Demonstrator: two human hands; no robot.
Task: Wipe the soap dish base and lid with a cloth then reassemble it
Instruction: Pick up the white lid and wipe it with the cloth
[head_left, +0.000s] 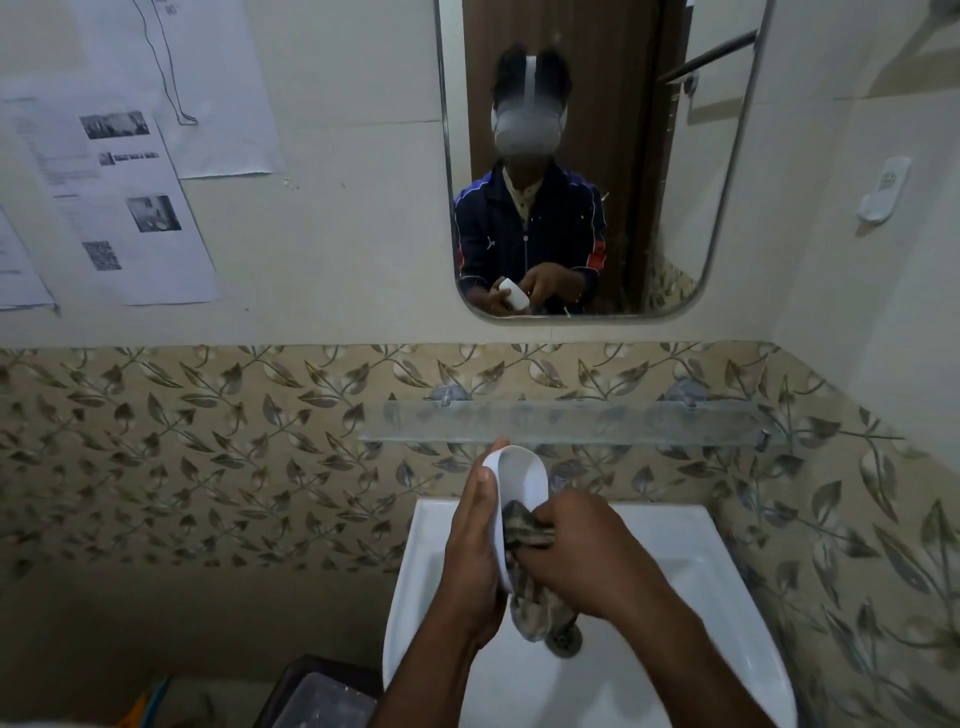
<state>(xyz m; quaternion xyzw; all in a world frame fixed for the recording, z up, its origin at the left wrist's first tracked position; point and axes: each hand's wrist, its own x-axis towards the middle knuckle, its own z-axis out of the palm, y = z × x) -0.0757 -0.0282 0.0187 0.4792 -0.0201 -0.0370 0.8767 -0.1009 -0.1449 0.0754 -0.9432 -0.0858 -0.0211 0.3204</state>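
My left hand grips a white oval soap dish part from its left side, tilted upright over the sink, hollow side facing right. I cannot tell whether it is the base or the lid. My right hand is closed on a grey patterned cloth and presses it into the lower half of the hollow. The cloth's loose end hangs below both hands. The other soap dish part is not visible.
A white sink lies under the hands, its drain just below the cloth. A glass shelf runs along the wall just above. A mirror hangs higher up. A dark bin with a clear lid stands lower left.
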